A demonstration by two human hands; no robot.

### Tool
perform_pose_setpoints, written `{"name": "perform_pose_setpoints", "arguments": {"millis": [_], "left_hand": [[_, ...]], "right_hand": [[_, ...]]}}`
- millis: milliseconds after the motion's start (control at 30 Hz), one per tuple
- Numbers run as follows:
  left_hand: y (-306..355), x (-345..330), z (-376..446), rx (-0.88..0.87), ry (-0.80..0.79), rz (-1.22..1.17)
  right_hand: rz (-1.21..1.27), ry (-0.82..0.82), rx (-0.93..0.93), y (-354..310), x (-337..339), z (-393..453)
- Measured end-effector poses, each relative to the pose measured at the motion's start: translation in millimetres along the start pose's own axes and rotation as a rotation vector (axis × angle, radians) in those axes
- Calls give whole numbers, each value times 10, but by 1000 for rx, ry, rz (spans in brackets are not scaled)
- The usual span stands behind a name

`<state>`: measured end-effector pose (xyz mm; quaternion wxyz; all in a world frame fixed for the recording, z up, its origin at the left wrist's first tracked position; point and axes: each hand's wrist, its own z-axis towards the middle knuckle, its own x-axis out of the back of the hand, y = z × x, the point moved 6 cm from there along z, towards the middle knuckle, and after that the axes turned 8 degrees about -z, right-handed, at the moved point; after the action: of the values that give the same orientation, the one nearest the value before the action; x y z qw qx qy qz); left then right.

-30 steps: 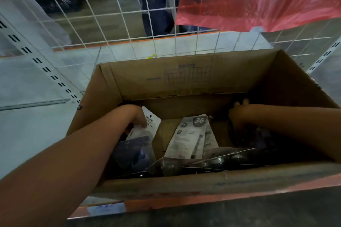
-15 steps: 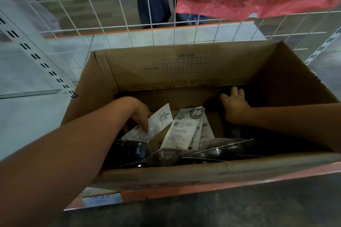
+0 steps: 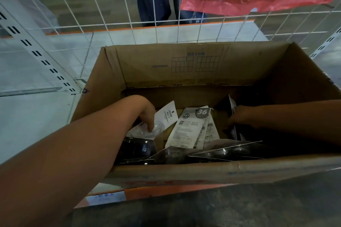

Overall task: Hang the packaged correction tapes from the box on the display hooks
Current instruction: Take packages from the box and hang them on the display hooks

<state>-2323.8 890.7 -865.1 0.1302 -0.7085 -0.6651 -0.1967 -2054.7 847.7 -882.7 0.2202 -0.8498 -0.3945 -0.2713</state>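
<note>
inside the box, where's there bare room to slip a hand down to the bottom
Bare cardboard floor shows between the white packs and the right hand, and along the back wall of the box. The front is crowded with dark packs; the left hand fills the left corner.

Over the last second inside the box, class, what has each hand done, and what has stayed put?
The left hand tilted its white-carded package over and now holds it with fingers on the clear blister. The right hand left the box's far wall, came nearer and took hold of a dark package. The package marked 36 and the cardboard box stayed put.
</note>
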Motion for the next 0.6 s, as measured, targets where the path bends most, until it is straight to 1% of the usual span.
{"name": "perform_pose_setpoints", "arguments": {"millis": [133, 267, 333, 367, 433, 500, 600], "left_hand": [[-24, -20, 28, 7, -35, -4], [-65, -41, 18, 26, -86, -19], [-87, -44, 3, 35, -92, -1], [-87, -43, -7, 35, -87, 5], [-62, -36, -27, 28, -70, 15], [-21, -19, -49, 16, -52, 12], [0, -1, -69, -13, -58, -56]], "right_hand": [[-133, -245, -21, 16, -151, -21], [-236, -400, 12, 13, -209, -76], [-354, -467, 0, 34, -240, -110], [-423, -466, -7, 50, -253, -132], [-480, -389, 33, 47, -270, -73], [-439, -278, 48, 37, -222, 5], [-428, -246, 51, 37, -194, -45]]}}
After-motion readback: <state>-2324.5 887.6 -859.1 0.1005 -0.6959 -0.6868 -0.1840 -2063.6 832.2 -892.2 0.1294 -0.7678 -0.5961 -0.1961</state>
